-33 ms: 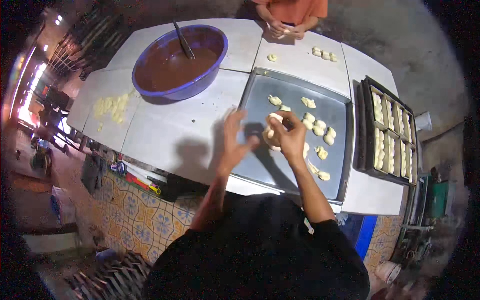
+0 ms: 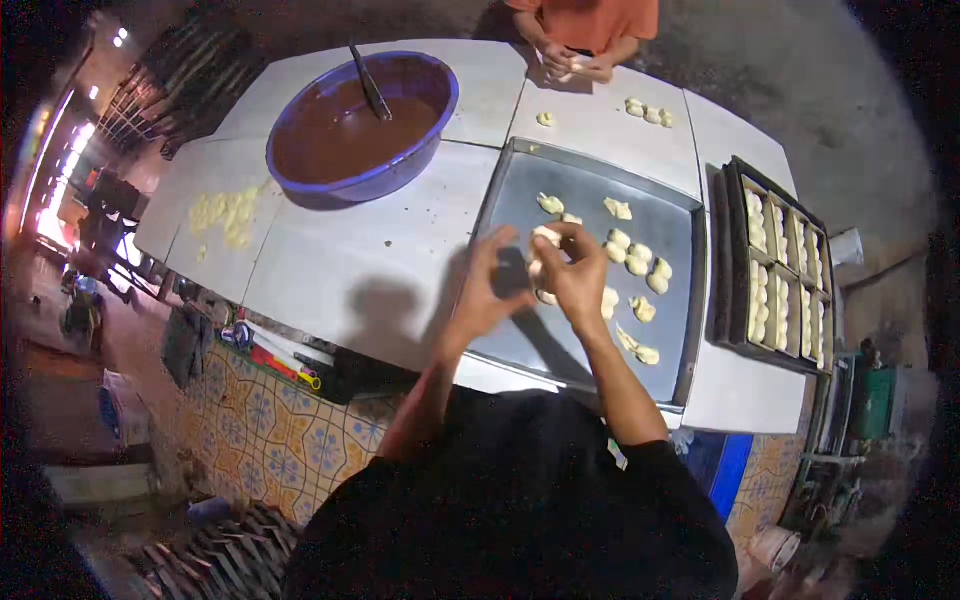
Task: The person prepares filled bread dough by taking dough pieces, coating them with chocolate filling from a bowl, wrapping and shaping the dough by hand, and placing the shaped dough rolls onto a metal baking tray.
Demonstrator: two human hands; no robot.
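Note:
Over the left part of a metal tray (image 2: 680,370), my right hand (image 2: 582,278) pinches a pale piece of dough (image 2: 546,237) between thumb and fingers. My left hand (image 2: 488,290) is close beside it on the left, thumb and fingers spread, nothing visible in it. Part of the dough is hidden by my right hand. Several dough lumps lie in the tray, such as a joined pair (image 2: 638,259) to the right of my right hand and a ragged, torn-looking piece (image 2: 638,346) nearer to me.
A purple basin (image 2: 448,120) of brown liquid, a dark-handled tool leaning in it, stands at the back left. Pale smears (image 2: 225,215) mark the white table. Divided pans (image 2: 740,190) of dough stand at right. Across the table, a person in orange (image 2: 590,25) handles dough.
My left hand has moved slightly right, closer to my right hand, with its fingers still spread. The right hand keeps its pinch on the dough, almost in the same place.

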